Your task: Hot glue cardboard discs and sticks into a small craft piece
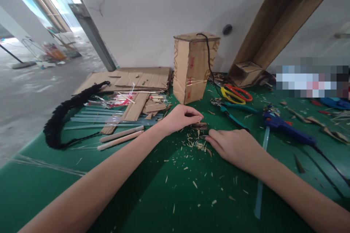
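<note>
My left hand [182, 118] is closed in a pinch at the middle of the green table, its fingertips on a small pale piece too small to name. Just below those fingertips lies a small brown layered piece [199, 126], perhaps cardboard. To its right, my right hand [228, 142] is closed, with a short grey tip [203, 136] showing past the thumb and finger; the rest of that tool is hidden in the hand. Pale shavings [199, 145] are heaped between and below both hands. Behind the hands stands a tall cardboard box [191, 69] with a black cord over it.
Right of the hands lie teal-handled pliers [232, 114], scissors [236, 94] with yellow and orange handles, and a blue glue gun [290, 131]. At left are clear glue sticks [93, 119], two wooden rods [120, 140], a black fuzzy strip [58, 123] and flat cardboard [147, 76].
</note>
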Action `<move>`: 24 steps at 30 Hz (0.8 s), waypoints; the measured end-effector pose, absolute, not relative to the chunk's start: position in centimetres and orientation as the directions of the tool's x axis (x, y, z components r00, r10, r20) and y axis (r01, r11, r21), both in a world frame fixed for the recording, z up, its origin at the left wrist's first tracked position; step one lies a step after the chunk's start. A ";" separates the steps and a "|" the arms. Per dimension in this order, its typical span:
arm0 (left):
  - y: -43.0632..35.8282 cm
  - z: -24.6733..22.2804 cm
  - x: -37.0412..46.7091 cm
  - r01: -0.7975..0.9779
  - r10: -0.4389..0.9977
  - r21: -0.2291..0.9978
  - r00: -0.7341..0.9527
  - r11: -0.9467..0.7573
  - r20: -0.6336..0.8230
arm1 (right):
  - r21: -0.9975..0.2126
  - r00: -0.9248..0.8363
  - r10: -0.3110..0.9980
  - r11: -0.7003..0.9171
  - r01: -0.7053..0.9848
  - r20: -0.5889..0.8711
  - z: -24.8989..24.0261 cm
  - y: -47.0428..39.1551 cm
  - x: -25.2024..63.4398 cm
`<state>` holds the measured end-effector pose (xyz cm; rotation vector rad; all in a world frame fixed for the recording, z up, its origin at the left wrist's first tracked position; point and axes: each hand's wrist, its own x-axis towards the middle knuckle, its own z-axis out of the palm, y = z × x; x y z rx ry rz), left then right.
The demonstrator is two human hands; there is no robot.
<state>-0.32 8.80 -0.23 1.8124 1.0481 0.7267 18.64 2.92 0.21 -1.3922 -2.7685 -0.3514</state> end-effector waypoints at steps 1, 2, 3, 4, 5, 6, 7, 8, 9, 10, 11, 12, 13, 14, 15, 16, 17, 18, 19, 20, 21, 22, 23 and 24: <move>8.8 -0.2 -0.3 0.362 0.882 0.899 0.468 -0.245 0.052 | 0.193 -0.595 0.795 0.569 0.800 0.121 0.2 2.9 18.6; 8.8 -0.3 -0.3 0.367 0.884 0.897 0.465 -0.247 0.054 | 0.198 -0.589 0.799 0.562 0.803 0.123 0.2 2.9 18.5; 8.8 -0.3 -0.3 0.371 0.886 0.895 0.460 -0.248 0.055 | 0.205 -0.583 0.803 0.554 0.807 0.124 0.2 2.8 18.4; 8.8 -0.2 -0.3 0.373 0.888 0.894 0.457 -0.248 0.056 | 0.211 -0.578 0.807 0.548 0.809 0.122 0.3 2.8 18.4; 8.8 -0.2 -0.4 0.373 0.889 0.894 0.455 -0.248 0.057 | 0.217 -0.577 0.809 0.546 0.810 0.118 0.3 2.8 18.4; 8.8 -0.2 -0.4 0.371 0.890 0.895 0.453 -0.248 0.058 | 0.220 -0.579 0.808 0.548 0.807 0.112 0.4 2.8 18.4; 8.8 -0.1 -0.4 0.370 0.890 0.896 0.453 -0.246 0.057 | 0.223 -0.583 0.805 0.552 0.803 0.108 0.4 2.8 18.4; 8.8 -0.1 -0.4 0.370 0.890 0.897 0.453 -0.242 0.053 | 0.225 -0.588 0.802 0.557 0.799 0.105 0.4 2.9 18.5; 8.8 -0.1 -0.4 0.370 0.890 0.898 0.453 -0.238 0.049 | 0.228 -0.591 0.800 0.559 0.797 0.105 0.4 2.9 18.6; 8.8 0.0 -0.4 0.369 0.890 0.899 0.454 -0.236 0.047 | 0.234 -0.590 0.800 0.557 0.797 0.108 0.4 3.0 18.7; 8.8 0.0 -0.4 0.366 0.889 0.900 0.455 -0.235 0.047 | 0.239 -0.587 0.802 0.551 0.799 0.113 0.3 3.1 18.9; 8.8 0.0 -0.3 0.364 0.890 0.901 0.454 -0.236 0.050 | 0.242 -0.584 0.803 0.547 0.801 0.119 0.3 3.2 18.9; 8.8 0.0 -0.3 0.361 0.890 0.902 0.453 -0.237 0.053 | 0.241 -0.585 0.801 0.548 0.801 0.123 0.2 3.3 19.0; 8.8 0.0 -0.3 0.358 0.890 0.903 0.452 -0.239 0.056 | 0.239 -0.587 0.800 0.550 0.800 0.126 0.1 3.3 19.0; 8.8 0.0 -0.3 0.357 0.890 0.903 0.452 -0.238 0.056 | 0.237 -0.588 0.799 0.551 0.800 0.127 0.0 3.4 19.1; 8.8 0.0 -0.3 0.357 0.890 0.904 0.453 -0.235 0.053 | 0.237 -0.587 0.799 0.550 0.801 0.129 0.0 3.4 19.0; 8.8 -0.1 -0.3 0.358 0.890 0.905 0.454 -0.230 0.047 | 0.239 -0.583 0.802 0.546 0.803 0.130 -0.1 3.4 19.0; 8.8 -0.1 -0.3 0.358 0.889 0.906 0.455 -0.225 0.041 | 0.243 -0.577 0.806 0.538 0.807 0.131 -0.2 3.4 19.0; 8.8 -0.2 -0.2 0.359 0.890 0.907 0.456 -0.220 0.035 | 0.247 -0.571 0.810 0.531 0.811 0.131 -0.3 3.4 18.9; 8.9 -0.3 -0.2 0.360 0.890 0.908 0.455 -0.213 0.029 | 0.250 -0.565 0.814 0.525 0.814 0.133 -0.3 3.4 18.9; 8.9 -0.4 -0.2 0.356 0.891 0.911 0.454 -0.208 0.026 | 0.251 -0.561 0.817 0.519 0.817 0.134 -0.3 3.4 18.9; 9.0 -0.5 -0.1 0.347 0.890 0.915 0.454 -0.204 0.027 | 0.254 -0.555 0.821 0.513 0.820 0.135 -0.4 3.4 18.8; 9.0 -0.6 -0.1 0.334 0.889 0.921 0.457 -0.202 0.029 | 0.256 -0.550 0.824 0.507 0.823 0.133 -0.4 3.3 18.8; 9.0 -0.6 -0.1 0.321 0.888 0.926 0.460 -0.200 0.032 | 0.260 -0.545 0.829 0.501 0.825 0.130 -0.4 3.3 18.7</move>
